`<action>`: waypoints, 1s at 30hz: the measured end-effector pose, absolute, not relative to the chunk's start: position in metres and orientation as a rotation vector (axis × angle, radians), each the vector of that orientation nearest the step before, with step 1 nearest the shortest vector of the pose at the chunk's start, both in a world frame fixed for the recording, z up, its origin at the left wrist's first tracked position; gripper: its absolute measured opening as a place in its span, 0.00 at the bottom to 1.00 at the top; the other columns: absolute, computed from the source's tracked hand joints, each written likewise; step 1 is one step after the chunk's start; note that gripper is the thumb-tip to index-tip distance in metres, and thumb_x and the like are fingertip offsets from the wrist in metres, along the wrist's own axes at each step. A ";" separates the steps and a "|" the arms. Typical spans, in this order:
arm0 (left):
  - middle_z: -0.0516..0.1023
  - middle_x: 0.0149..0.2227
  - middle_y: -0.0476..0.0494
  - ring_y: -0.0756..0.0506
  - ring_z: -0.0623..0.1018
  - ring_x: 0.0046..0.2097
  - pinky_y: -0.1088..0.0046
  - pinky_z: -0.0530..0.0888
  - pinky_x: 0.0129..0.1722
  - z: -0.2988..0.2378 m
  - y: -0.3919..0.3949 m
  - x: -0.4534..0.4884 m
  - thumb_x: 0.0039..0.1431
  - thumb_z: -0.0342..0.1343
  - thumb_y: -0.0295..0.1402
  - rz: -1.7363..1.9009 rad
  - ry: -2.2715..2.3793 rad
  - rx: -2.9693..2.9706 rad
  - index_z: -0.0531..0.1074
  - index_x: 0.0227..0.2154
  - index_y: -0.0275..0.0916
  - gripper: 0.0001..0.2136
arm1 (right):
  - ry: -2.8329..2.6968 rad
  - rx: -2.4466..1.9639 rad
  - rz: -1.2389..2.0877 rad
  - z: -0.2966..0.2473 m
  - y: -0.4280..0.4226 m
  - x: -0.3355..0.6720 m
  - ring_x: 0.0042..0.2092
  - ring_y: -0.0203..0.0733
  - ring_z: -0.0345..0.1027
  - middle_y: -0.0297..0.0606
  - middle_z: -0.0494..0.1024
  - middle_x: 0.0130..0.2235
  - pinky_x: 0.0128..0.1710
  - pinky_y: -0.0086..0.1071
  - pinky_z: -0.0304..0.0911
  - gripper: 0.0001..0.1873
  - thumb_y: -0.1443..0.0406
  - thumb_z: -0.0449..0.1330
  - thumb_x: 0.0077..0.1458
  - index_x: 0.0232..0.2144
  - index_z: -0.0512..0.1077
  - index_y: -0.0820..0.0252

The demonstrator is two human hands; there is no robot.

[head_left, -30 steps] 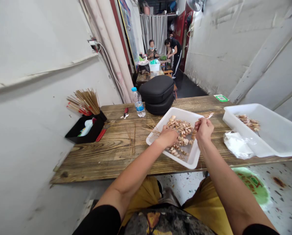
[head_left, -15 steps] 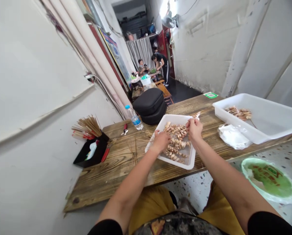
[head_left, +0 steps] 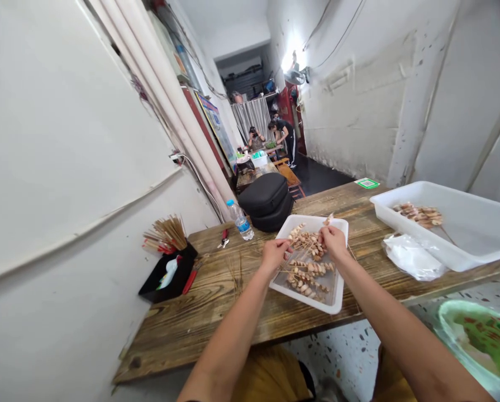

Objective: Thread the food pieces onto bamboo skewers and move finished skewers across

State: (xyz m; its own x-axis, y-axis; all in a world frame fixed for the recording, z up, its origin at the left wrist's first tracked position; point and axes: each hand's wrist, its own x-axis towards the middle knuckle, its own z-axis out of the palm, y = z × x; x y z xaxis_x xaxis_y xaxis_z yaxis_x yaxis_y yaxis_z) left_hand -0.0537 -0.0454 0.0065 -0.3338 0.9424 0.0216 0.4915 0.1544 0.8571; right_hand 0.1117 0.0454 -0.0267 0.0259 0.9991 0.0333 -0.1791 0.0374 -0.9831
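Observation:
A white tray (head_left: 307,304) stands at the table's front edge, holding several skewers (head_left: 312,268) threaded with pale brown food pieces of a kind I cannot make out. My right hand (head_left: 333,241) is closed over the tray's right side on a food skewer (head_left: 329,220); the threaded end shows above my fingers and a thin stick runs out below. Over the tray's left side is my left hand (head_left: 275,254), thumb and fingers pinched together. What lies between those fingertips is too small to tell. Bare sticks (head_left: 235,273) lie on the table to the left.
A larger white tub (head_left: 480,245) with skewers stands right, beside a clear plastic bag (head_left: 413,257). Behind are a black case (head_left: 266,198) and a water bottle (head_left: 242,222). A black box (head_left: 161,279) sits left. A lined bin (head_left: 476,340) is below right. People (head_left: 289,137) are far back.
My left hand has lifted from among the skewers to a pinch at the tray's left side. My right hand still grips a skewer. The camera view has shifted, so everything appears lower and farther right.

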 end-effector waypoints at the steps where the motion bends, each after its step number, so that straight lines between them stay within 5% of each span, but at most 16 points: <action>1: 0.78 0.28 0.46 0.56 0.67 0.19 0.80 0.64 0.21 0.004 -0.045 -0.052 0.58 0.49 0.33 1.135 1.896 1.359 0.76 0.39 0.33 0.13 | -1.152 -1.102 1.274 -0.029 0.046 0.110 0.13 0.29 0.53 0.26 0.65 0.11 0.14 0.21 0.47 0.10 0.62 0.57 0.45 0.18 0.66 0.61; 10: 0.80 0.33 0.46 0.52 0.75 0.28 0.77 0.70 0.34 0.002 -0.045 -0.055 0.58 0.48 0.29 1.039 2.158 1.602 0.76 0.43 0.38 0.15 | -1.883 -1.610 0.933 -0.026 0.047 0.107 0.25 0.40 0.70 0.39 0.71 0.15 0.29 0.27 0.61 0.15 0.69 0.56 0.49 0.13 0.70 0.63; 16: 0.80 0.34 0.46 0.50 0.77 0.33 0.76 0.69 0.39 -0.007 -0.037 -0.062 0.53 0.49 0.21 0.772 2.207 1.521 0.73 0.48 0.39 0.20 | -2.098 -1.805 0.766 -0.028 0.049 0.100 0.45 0.53 0.72 0.57 0.78 0.36 0.43 0.35 0.63 0.12 0.66 0.56 0.52 0.31 0.77 0.70; 23: 0.79 0.41 0.41 0.45 0.76 0.44 0.74 0.67 0.46 0.007 -0.031 -0.052 0.50 0.50 0.19 0.656 2.204 1.598 0.70 0.52 0.36 0.25 | -2.243 -1.840 0.623 -0.027 0.049 0.100 0.48 0.52 0.71 0.58 0.78 0.40 0.45 0.34 0.64 0.19 0.64 0.48 0.58 0.38 0.76 0.72; 30: 0.77 0.47 0.37 0.43 0.74 0.49 0.71 0.65 0.51 0.005 -0.022 -0.041 0.53 0.47 0.20 0.566 2.140 1.823 0.72 0.49 0.35 0.21 | -2.319 -1.876 0.550 -0.033 0.048 0.098 0.49 0.51 0.71 0.59 0.77 0.42 0.45 0.33 0.64 0.17 0.67 0.55 0.53 0.42 0.75 0.72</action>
State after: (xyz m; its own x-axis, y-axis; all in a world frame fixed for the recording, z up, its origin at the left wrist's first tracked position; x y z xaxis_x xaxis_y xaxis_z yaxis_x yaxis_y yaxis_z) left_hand -0.0409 -0.0216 0.0047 -0.1693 0.9846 0.0440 0.8776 0.1303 0.4613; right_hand 0.0979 0.0481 -0.0326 -0.2311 0.9627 -0.1408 0.9234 0.1714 -0.3435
